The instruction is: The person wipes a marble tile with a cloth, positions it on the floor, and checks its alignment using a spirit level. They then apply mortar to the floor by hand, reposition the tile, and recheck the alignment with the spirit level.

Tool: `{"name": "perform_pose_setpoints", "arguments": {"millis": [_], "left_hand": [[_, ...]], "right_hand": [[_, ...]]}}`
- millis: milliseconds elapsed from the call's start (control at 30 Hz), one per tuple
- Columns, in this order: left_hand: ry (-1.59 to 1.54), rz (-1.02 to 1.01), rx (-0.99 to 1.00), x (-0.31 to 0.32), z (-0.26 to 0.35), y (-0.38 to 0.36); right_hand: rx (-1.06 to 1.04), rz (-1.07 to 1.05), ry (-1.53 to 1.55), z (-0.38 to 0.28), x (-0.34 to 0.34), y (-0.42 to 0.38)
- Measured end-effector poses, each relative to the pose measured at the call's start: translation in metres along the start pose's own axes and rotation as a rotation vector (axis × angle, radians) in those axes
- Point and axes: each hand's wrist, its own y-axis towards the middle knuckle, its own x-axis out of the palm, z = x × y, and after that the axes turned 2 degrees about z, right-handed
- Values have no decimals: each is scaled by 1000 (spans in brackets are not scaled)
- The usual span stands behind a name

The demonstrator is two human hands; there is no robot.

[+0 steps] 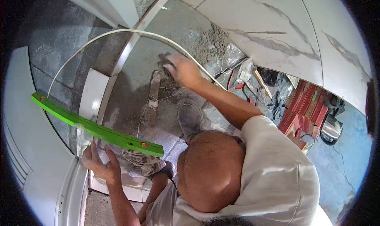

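Note:
My right hand [182, 71] reaches out low over the rough floor, its dusty fingers loosely bent and apart, close to the top end of a narrow wooden piece [154, 87] with string wound round it. My left hand [102, 162] is beside a bright green spirit level [99, 130], thumb and fingers spread. Its fingertips are at a pale, whitish lump [82, 139] on the edge below the level. The level slants across the left side, over an upright white tile piece [93, 93]. A thin white cable [118, 30] arcs from the level's far end past my right forearm.
Large veined tiles [273, 32] cover the upper right. Loose mortar [213, 40] lies along their foot. Plastic bags, tools and a red stack [303, 105] crowd the right side. My shoe [190, 117] and bent knee [211, 168] occupy the middle. A white door panel [35, 147] stands left.

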Motion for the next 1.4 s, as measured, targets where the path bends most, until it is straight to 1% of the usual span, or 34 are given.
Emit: {"name": "perform_pose_setpoints", "arguments": {"millis": [67,133,167,200,233,267,300,333,367,400,433,467,533,567,633,700,733,767,833,867,900,967,1033,1100,1133,1200,1233,1300,1333,1400], "left_hand": [[-52,22,50,-3,19,12],[-167,67,110,1,24,16],[-149,55,110,0,28,18],[-228,49,111,1,38,22],[-305,43,109,3,49,27],[-291,31,112,5,57,30],[-340,7,164,9,66,34],[-390,-16,215,13,76,37],[-383,-22,217,17,87,40],[-429,-96,206,22,99,42],[-477,-168,195,28,111,44],[-475,-171,197,35,124,44],[-632,-213,59,47,146,44],[-630,-216,62,49,155,44],[-646,-333,26,53,167,46],[-642,-330,37,53,171,44],[-640,-322,48,54,174,45],[-651,-327,59,53,174,46],[-618,-398,19,50,165,50],[-628,-398,30,51,159,51],[-620,-383,18,51,151,51],[-611,-369,7,50,138,52],[-552,-304,-14,47,128,56],[-557,-315,-34,45,120,57],[-560,-329,-56,45,119,58],[-578,-327,-68,45,119,60],[-591,-327,-82,44,119,61],[-575,-312,-80,41,121,63],[-560,-297,-77,40,123,64],[-574,-296,-93,38,125,65]], "right_hand": [[25,124,-35,26,-17,-13],[191,97,-189,50,-59,-18],[223,148,-203,66,-73,-25],[260,204,-220,72,-87,-29],[295,157,-265,73,-98,-35],[260,96,-230,72,-103,-44],[223,37,-198,71,-105,-51],[227,33,-186,68,-98,-61],[151,-40,-122,66,-87,-72],[74,-111,-59,63,-77,-79],[76,-109,-54,56,-69,-82],[112,-144,-16,46,-60,-83],[150,-180,26,35,-40,-82],[180,-192,32,33,-29,-81],[209,-200,38,28,-16,-72],[192,-212,39,22,-6,-68],[161,-179,46,22,0,-68],[174,-174,35,21,0,-69],[99,-246,46,18,-6,-68],[165,-255,37,14,-15,-67],[171,-250,31,19,-23,-64],[114,24,-10,43,-42,-58],[272,174,-200,73,-67,-40],[367,129,-411,104,-84,-30],[367,134,-414,116,-86,-25],[375,-77,-537,130,-88,-23],[378,-78,-537,130,-91,-26],[298,-25,-491,127,-96,-27],[295,-23,-490,126,-97,-30],[268,16,-398,128,-99,-32]]}}
